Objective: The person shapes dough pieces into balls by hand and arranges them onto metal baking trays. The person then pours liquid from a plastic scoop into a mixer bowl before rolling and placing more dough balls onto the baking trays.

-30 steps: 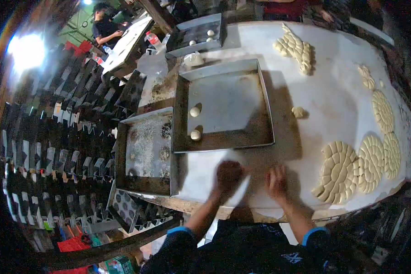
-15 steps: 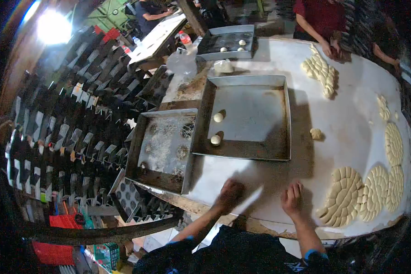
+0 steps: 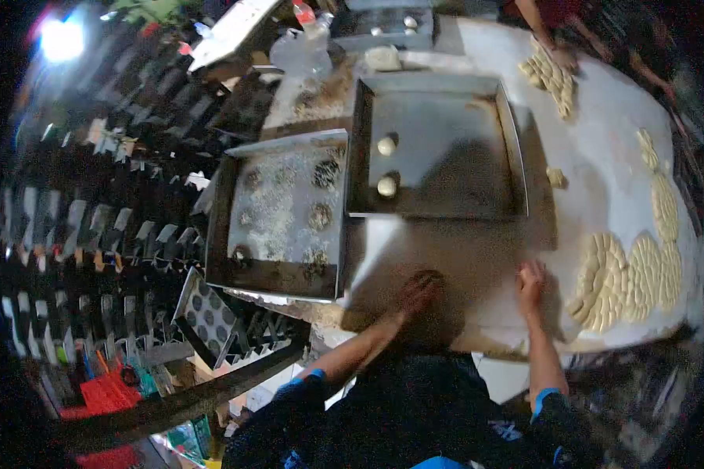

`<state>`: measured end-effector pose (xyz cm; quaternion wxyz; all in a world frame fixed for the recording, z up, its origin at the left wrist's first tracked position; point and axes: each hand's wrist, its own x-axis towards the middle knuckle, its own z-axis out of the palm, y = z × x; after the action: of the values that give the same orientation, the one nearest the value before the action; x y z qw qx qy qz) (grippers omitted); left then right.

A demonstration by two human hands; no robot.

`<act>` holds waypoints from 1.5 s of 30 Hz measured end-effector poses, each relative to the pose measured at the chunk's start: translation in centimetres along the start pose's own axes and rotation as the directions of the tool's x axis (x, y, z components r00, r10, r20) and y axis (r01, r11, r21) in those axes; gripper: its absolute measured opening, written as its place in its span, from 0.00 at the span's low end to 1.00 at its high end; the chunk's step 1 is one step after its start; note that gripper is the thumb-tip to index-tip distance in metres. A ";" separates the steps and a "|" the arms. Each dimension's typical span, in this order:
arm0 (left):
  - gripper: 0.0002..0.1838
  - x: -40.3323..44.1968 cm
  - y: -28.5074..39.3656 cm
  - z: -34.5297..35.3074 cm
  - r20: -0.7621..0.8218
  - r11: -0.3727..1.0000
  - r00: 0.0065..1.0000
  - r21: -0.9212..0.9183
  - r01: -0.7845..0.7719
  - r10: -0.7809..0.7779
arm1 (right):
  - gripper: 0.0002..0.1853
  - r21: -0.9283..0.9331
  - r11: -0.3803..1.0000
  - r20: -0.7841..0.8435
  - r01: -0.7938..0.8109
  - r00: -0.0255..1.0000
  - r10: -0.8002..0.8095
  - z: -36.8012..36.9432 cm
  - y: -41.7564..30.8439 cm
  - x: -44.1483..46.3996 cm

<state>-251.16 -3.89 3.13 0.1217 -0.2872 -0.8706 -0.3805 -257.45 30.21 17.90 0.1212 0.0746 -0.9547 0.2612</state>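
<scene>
My left hand (image 3: 421, 291) rests low on the work table, in shadow, with its fingers curled downward. Whatever may lie under it is hidden. To its right, my right hand (image 3: 531, 280) is on the same table with bent fingers, and blur hides what they may hold. Beyond both hands stands a large square metal baking tray (image 3: 438, 211) containing two pale dough balls, one nearer (image 3: 387, 186) and one farther (image 3: 386, 146). Right of my right hand lie flat clusters of dough pieces (image 3: 602, 281). A small dough lump (image 3: 555, 177) sits beside the tray.
A second, flour-dusted tray (image 3: 278, 227) adjoins at left, near dark stacked racks (image 3: 94, 234). Another tray (image 3: 344, 35) with dough balls stands at the back, near a plastic bag (image 3: 301, 53). Across the table, another person's hand (image 3: 562, 59) is at a dough cluster (image 3: 551, 78).
My view has tilted down and turned slightly, so the table and trays appear higher. Both hands stay low on the table in front of the square tray. The two dough balls remain in it.
</scene>
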 end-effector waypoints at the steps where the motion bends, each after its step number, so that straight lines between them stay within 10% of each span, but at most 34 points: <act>1: 0.26 -2.1 0.6 -0.5 0.025 0.999 1.000 -0.049 0.008 -0.007 | 0.10 0.013 0.999 0.006 -0.030 1.000 0.030 -1.5 0.1 -0.3; 2: 0.22 -3.8 0.7 -2.4 0.204 0.769 0.860 -0.384 0.511 -0.468 | 0.10 0.077 0.967 0.121 -0.244 0.965 0.234 -1.6 3.0 -1.5; 3: 0.19 -4.5 0.0 -4.1 0.509 0.232 0.500 -0.500 0.834 -0.701 | 0.10 0.117 0.884 0.227 -0.452 0.879 0.420 -1.7 5.7 -2.4; 5: 0.20 6.1 7.6 -16.4 0.424 0.491 0.576 -0.300 0.817 -0.699 | 0.13 0.031 0.843 0.397 -0.537 0.780 0.483 -7.6 -3.6 0.2; 7: 0.23 6.3 6.1 -18.6 0.197 0.917 0.906 0.221 0.333 -0.376 | 0.15 0.592 0.571 0.371 -0.569 0.821 0.433 -5.1 -10.1 -0.6; 8: 0.23 7.7 6.0 -18.8 0.217 0.921 0.901 0.195 0.336 -0.375 | 0.15 0.513 0.713 0.271 -0.477 0.879 0.393 -5.2 -15.7 -0.1; 10: 0.36 9.6 5.9 -19.4 0.668 0.755 0.640 0.624 -0.202 -0.381 | 0.16 0.371 0.903 0.098 -0.217 0.976 0.194 -3.8 -22.6 0.3; 13: 0.38 6.9 6.1 -19.4 0.346 0.944 0.920 0.324 0.065 -0.182 | 0.18 0.146 0.989 0.040 -0.015 0.999 0.010 3.4 -21.0 -2.3; 15: 0.38 7.1 8.1 -22.9 0.317 0.963 0.919 0.206 0.174 -0.234 | 0.20 -0.026 0.999 0.060 0.026 0.998 -0.025 4.5 -21.5 -2.9; 18: 0.37 8.8 10.2 -30.8 0.210 0.900 0.887 -0.062 0.431 -0.410 | 0.30 0.201 0.959 0.176 -0.201 0.970 0.166 3.8 -22.1 -2.6; 27: 0.20 0.4 3.0 -36.2 -0.347 0.777 0.780 0.187 0.602 -0.521 | 0.21 -0.271 0.936 0.149 0.223 0.971 -0.188 8.8 -14.9 -0.6; 32: 0.14 1.9 4.4 -35.3 -0.476 0.793 0.750 0.161 0.587 -0.459 | 0.26 -0.026 0.913 0.465 -0.407 0.803 0.372 12.9 -14.0 -5.2; 35: 0.14 2.2 4.5 -34.6 -0.486 0.773 0.705 0.087 0.628 -0.517 | 0.26 0.186 0.934 0.349 -0.305 0.909 0.227 11.0 -12.0 -5.4; 37: 0.14 2.2 4.8 -34.8 -0.464 0.759 0.698 0.083 0.646 -0.545 | 0.26 -0.445 0.889 0.690 0.109 0.675 0.263 6.1 -16.4 2.9; 39: 0.13 2.3 4.9 -35.0 -0.414 0.774 0.776 0.221 0.593 -0.476 | 0.26 -0.449 0.890 0.316 0.082 0.946 0.072 17.5 -6.2 1.2; 45: 0.12 1.0 3.6 -35.8 -0.370 0.807 0.817 0.232 0.543 -0.443 | 0.27 0.155 0.984 0.094 -0.088 0.993 0.074 15.2 -14.7 -2.0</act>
<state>-250.08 -27.71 30.06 0.1934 0.0367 -0.9372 -0.2879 -255.38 9.96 11.80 0.0623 0.0566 -0.9375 0.3377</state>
